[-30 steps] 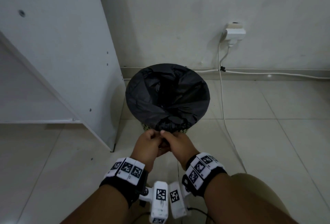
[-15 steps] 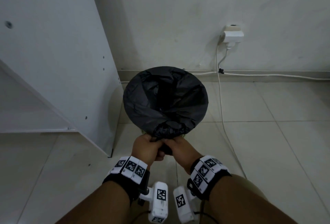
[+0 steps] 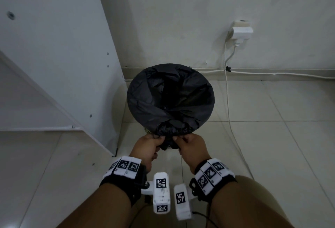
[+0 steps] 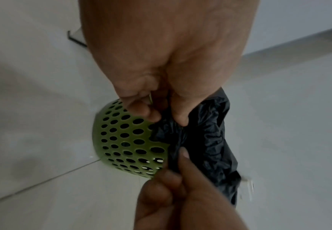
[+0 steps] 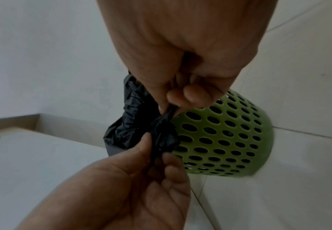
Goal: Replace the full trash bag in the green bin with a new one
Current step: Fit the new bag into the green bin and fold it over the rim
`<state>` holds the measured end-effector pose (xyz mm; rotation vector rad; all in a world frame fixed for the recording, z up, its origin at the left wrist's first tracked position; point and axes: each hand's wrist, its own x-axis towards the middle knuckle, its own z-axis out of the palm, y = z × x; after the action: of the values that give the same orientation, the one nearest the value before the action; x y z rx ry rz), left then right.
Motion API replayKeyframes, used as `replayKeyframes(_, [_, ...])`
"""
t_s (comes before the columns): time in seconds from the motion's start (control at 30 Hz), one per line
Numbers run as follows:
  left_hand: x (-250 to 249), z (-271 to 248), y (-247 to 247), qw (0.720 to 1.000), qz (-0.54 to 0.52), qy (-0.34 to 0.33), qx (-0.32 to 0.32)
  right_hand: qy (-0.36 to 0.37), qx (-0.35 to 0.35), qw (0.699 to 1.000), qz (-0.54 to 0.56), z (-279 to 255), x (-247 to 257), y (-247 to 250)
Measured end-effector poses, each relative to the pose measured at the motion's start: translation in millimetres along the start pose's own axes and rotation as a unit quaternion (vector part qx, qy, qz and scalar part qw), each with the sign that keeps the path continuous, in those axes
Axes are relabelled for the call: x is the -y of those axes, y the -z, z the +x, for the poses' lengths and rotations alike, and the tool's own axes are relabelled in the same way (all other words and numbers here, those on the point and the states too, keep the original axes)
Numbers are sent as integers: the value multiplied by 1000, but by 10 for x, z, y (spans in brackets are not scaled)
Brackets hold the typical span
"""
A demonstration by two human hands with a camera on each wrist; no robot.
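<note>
A black trash bag (image 3: pixel 170 98) lines the green perforated bin (image 4: pixel 125 140) and is folded over its rim. At the near rim the spare plastic is bunched into a twisted knot (image 5: pixel 161 133). My left hand (image 3: pixel 157 139) pinches this bunch from the left. My right hand (image 3: pixel 179 139) pinches a strand of it from the right. Both hands sit just below the rim on the near side of the bin (image 5: pixel 220 137). In the head view only a sliver of green shows under the bag.
A white cabinet panel (image 3: pixel 63 55) stands close to the left of the bin. On the wall behind, a white socket (image 3: pixel 242 31) feeds a cable (image 3: pixel 228 104) that runs down across the floor tiles to the right of the bin. My knee (image 3: pixel 253 200) is at lower right.
My hands were pressed together at the bunched plastic; now they are slightly apart, with the dark twisted bunch stretched between them. The bag and bin stay in place.
</note>
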<state>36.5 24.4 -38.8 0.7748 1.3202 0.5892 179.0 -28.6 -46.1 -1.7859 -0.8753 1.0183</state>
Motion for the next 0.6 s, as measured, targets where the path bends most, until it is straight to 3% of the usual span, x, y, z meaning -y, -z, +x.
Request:
replayKeyframes(0.1, [19,-22,-16,999,11,-38,-14,-53,-23,994,93,2,13,-20])
replayKeyframes(0.27, [50,-84,21,997,-49,-59,-7,-113,-30,959,257,2,68,-63])
replayKeyframes(0.5, [71,-219,-52,991,7,-126,44,-80,15,977,197,-59,41,-175])
replayKeyframes(0.6, [66,-253,-74,989,5,-119,89,-71,46,982,171,-72,40,-189])
